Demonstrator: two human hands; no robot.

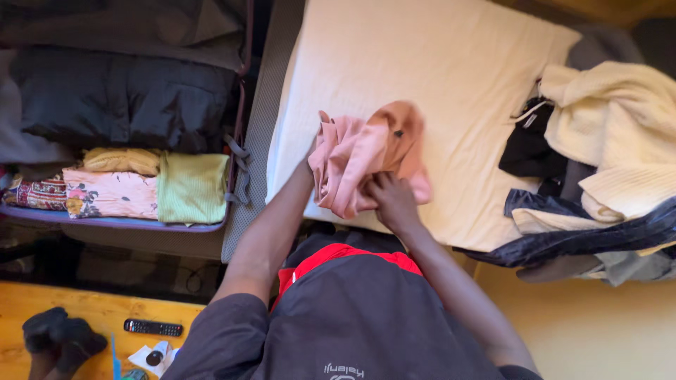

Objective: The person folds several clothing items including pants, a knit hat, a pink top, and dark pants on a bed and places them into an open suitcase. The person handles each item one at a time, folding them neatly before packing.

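Both of your hands work the pink garment (362,158) at the centre of the frame, bunched and lifted just over the near edge of the bed (436,56), where the flat sheet leaves room to gather it. Your right hand (391,200) is clenched on its lower folds; your left hand (313,151) is mostly buried in the cloth, so I cannot tell its grip. Folded clothes fill the open suitcase (127,222) at left; a loose clothes pile (605,162) lies at right.

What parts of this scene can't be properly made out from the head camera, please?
- Left hand: mostly hidden behind the pink garment.
- Pink garment: bunched, so its type is unclear.
- Suitcase: cut off by the left and top edges.
- Clothes pile: cut off at the right edge.
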